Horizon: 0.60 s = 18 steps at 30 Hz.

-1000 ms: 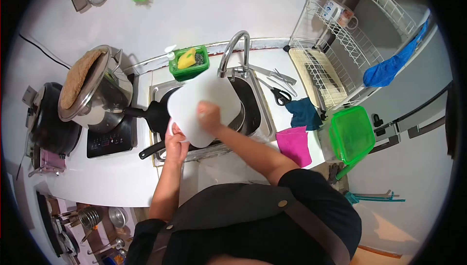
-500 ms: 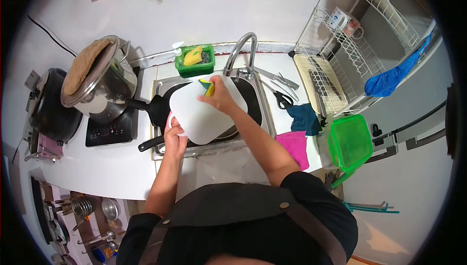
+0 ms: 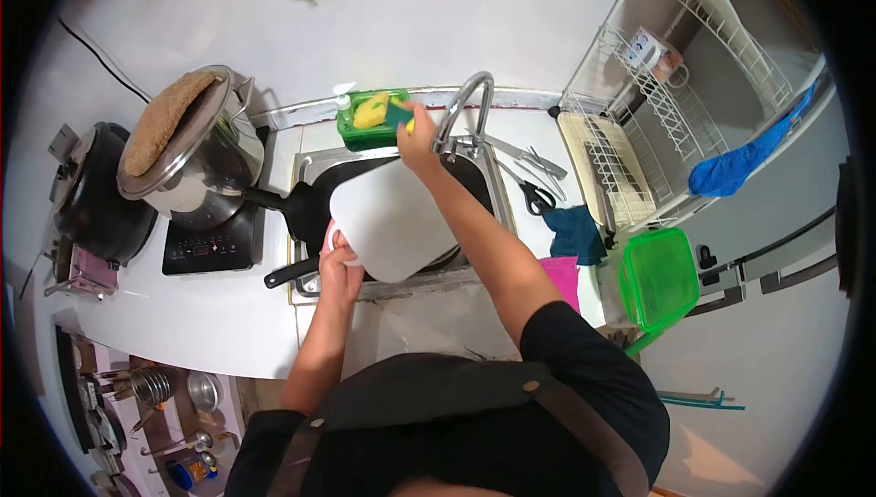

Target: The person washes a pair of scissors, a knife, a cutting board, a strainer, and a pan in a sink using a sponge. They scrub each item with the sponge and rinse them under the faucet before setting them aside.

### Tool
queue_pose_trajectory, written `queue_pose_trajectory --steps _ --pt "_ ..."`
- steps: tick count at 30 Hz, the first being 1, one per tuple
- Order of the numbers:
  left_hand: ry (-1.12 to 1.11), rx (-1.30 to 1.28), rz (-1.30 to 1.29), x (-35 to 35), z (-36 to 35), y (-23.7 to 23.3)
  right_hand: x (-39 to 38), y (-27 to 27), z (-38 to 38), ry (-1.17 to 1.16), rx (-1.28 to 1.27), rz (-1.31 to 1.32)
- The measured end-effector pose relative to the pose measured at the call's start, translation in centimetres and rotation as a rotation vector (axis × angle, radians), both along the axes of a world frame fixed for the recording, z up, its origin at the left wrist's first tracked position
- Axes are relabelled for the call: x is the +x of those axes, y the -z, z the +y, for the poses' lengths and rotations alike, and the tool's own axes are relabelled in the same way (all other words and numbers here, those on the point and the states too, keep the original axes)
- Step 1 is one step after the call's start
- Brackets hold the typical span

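Observation:
My left hand (image 3: 339,265) is closed around the handle end of a white cutting board (image 3: 391,223), which is tilted over the sink (image 3: 505,216). In my right hand (image 3: 419,141) is a green and yellow sponge (image 3: 398,115), pinched in the fingers. That hand is beyond the board's far edge, beside a green container (image 3: 370,141) holding a yellow sponge (image 3: 370,111) and a pump bottle (image 3: 344,101). Below the board, dark pans (image 3: 304,209) fill much of the sink, their handles sticking out to the left.
The faucet (image 3: 474,86) arches just right of my right hand. Scissors (image 3: 538,198), a knife (image 3: 525,155) and cloths (image 3: 576,234) lie right of the sink, near a wire dish rack (image 3: 671,114). Leftward, a large steel pot (image 3: 196,168) stands on an induction cooker (image 3: 210,246).
My right hand has moved off the board's face with the sponge, away from me to the green container. My left hand keeps hold of the board, which has shifted slightly.

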<state>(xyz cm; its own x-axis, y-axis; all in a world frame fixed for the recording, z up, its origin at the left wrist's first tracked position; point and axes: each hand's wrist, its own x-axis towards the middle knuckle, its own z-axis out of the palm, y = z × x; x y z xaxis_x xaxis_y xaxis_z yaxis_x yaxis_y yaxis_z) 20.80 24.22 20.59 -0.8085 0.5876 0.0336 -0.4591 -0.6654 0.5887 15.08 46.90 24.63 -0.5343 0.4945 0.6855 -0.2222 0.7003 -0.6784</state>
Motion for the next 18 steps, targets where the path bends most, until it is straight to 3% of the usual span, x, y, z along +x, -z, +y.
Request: queue_pose_trajectory --steps 2,4,6,7,8,10,12,14,18 --pt "-0.019 -0.018 -0.018 0.6 -0.6 -0.5 -3.3 -2.3 0.6 0.135 0.232 0.168" --pt "0.007 0.011 0.002 0.2 -1.5 0.4 -7.8 -1.3 1.8 0.059 0.304 0.177" --pt "-0.003 0.032 -0.003 -0.3 -2.8 2.1 -11.6 1.4 2.7 -0.069 0.621 -0.572" --pt "-0.008 0.053 -0.014 -0.7 -3.2 2.7 -12.1 1.6 2.2 -0.082 0.515 -0.88" --pt "-0.017 0.057 -0.011 -0.5 -3.3 1.3 -12.3 1.3 1.9 -0.087 0.522 -0.875" --pt "-0.05 -0.065 -0.073 0.0 -3.7 -1.0 -12.9 1.1 2.0 -0.091 0.49 -1.181" --pt "-0.069 -0.061 -0.113 -0.5 -4.3 -0.5 -13.7 1.9 1.7 -0.04 0.471 -1.149" --pt "-0.06 -0.037 -0.097 -1.3 -4.8 1.0 -14.0 3.1 1.3 0.123 0.594 -0.936" --pt "0.025 0.186 -0.06 -2.1 -5.1 3.0 -14.5 4.2 2.5 0.113 0.591 -0.998"
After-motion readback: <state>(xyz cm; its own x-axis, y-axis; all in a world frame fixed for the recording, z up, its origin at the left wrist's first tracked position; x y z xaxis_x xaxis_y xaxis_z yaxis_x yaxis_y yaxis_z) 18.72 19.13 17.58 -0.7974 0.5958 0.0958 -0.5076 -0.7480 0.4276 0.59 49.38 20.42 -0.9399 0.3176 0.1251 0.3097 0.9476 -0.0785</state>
